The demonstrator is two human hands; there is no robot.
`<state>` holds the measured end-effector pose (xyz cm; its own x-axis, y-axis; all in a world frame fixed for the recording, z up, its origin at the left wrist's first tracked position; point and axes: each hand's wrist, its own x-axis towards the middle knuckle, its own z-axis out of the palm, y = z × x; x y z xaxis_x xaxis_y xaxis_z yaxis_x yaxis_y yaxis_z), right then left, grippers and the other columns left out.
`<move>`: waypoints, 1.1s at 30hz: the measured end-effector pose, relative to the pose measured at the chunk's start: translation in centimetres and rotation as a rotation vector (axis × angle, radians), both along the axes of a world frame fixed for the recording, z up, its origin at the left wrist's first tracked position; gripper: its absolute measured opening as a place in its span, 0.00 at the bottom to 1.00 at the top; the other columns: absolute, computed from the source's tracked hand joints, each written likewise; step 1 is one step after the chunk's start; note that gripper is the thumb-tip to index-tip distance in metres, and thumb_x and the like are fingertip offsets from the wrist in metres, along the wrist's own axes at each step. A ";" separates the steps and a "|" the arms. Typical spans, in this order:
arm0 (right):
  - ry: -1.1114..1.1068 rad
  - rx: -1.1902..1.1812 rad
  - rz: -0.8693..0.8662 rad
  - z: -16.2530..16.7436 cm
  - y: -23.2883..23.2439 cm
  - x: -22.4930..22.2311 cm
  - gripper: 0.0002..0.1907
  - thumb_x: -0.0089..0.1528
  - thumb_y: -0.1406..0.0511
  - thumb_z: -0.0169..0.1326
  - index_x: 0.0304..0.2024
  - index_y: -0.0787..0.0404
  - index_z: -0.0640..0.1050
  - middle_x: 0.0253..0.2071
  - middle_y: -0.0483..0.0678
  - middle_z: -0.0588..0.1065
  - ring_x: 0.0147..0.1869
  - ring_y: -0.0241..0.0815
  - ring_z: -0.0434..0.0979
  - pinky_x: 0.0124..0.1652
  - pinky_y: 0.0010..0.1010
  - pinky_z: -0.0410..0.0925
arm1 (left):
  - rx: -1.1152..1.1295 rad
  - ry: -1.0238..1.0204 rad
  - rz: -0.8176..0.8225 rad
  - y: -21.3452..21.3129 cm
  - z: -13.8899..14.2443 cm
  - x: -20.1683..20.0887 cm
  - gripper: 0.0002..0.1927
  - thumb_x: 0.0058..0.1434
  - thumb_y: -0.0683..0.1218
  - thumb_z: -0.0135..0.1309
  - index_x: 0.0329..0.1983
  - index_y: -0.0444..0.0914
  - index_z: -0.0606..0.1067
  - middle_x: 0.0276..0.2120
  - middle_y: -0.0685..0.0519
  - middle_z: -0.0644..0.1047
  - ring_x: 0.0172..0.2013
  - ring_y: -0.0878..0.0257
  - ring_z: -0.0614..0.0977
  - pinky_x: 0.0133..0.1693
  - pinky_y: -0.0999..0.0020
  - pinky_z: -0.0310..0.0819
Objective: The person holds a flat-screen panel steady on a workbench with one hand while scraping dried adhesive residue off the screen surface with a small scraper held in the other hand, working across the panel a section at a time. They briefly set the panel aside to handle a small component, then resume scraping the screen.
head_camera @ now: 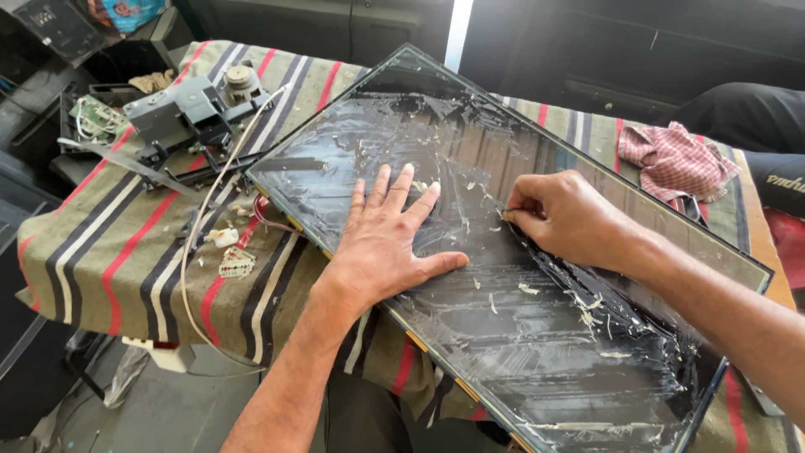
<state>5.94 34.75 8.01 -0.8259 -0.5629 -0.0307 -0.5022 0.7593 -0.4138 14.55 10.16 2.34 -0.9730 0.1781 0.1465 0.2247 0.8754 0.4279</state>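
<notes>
The dark panel (pixel 537 335) lies on the striped cloth (pixel 109 252), its long axis running from near right to far left. The left hand (pixel 390 239) is pressed flat on it, fingers spread wide. Just to its right, the right hand (pixel 558 218) is pinched narrowly on something small at the surface; what is held cannot be told. Pale residue flecks (pixel 587 306) are scattered nearer. A grey mechanism (pixel 189 109) sits far left.
</notes>
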 end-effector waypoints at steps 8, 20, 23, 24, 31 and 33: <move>0.040 -0.026 -0.110 -0.2 -3.5 -5.1 0.08 0.62 0.65 0.60 0.38 0.64 0.81 0.30 0.50 0.81 0.32 0.39 0.79 0.36 0.34 0.71 | 0.006 0.008 0.002 -0.1 -0.3 -0.1 0.55 0.50 0.81 0.51 0.73 0.46 0.61 0.74 0.39 0.51 0.74 0.41 0.43 0.69 0.42 0.29; -0.012 -0.011 -0.029 -0.4 -3.0 -4.0 0.06 0.60 0.67 0.60 0.36 0.65 0.81 0.27 0.49 0.80 0.30 0.38 0.78 0.35 0.33 0.72 | 0.014 0.010 0.009 -0.2 -0.4 -0.1 0.56 0.49 0.81 0.52 0.73 0.45 0.62 0.73 0.39 0.52 0.74 0.41 0.44 0.69 0.41 0.30; 0.013 -0.040 0.019 -0.2 -2.3 -2.3 0.06 0.60 0.68 0.60 0.36 0.65 0.80 0.27 0.50 0.80 0.29 0.38 0.78 0.34 0.33 0.72 | 0.009 0.014 0.003 -0.1 -0.3 -0.1 0.56 0.49 0.81 0.52 0.73 0.44 0.62 0.73 0.38 0.51 0.74 0.40 0.44 0.69 0.41 0.31; 0.029 -0.053 0.041 -0.1 -2.0 -1.7 0.05 0.59 0.69 0.59 0.36 0.66 0.79 0.26 0.50 0.80 0.29 0.38 0.78 0.34 0.33 0.72 | 0.009 0.013 0.003 -0.1 -0.3 -0.2 0.56 0.49 0.81 0.52 0.73 0.44 0.62 0.73 0.38 0.51 0.74 0.40 0.44 0.69 0.41 0.31; -0.033 -0.006 0.035 0.8 0.4 1.0 0.05 0.58 0.69 0.59 0.35 0.66 0.79 0.25 0.51 0.80 0.27 0.37 0.79 0.33 0.32 0.72 | 0.008 0.015 0.001 -0.1 -0.3 -0.2 0.56 0.49 0.81 0.52 0.72 0.43 0.62 0.73 0.38 0.52 0.73 0.39 0.45 0.69 0.40 0.32; -0.054 0.013 0.050 1.1 0.6 1.2 0.05 0.57 0.68 0.59 0.34 0.66 0.79 0.24 0.50 0.80 0.27 0.35 0.80 0.33 0.31 0.73 | 0.006 0.017 0.001 -0.1 -0.3 -0.2 0.56 0.49 0.81 0.52 0.72 0.43 0.62 0.73 0.38 0.52 0.73 0.39 0.45 0.69 0.40 0.32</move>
<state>7.19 35.34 9.07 -0.7938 -0.6026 -0.0823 -0.5167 0.7395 -0.4314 14.33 10.02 2.05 -0.9705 0.1764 0.1642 0.2313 0.8733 0.4288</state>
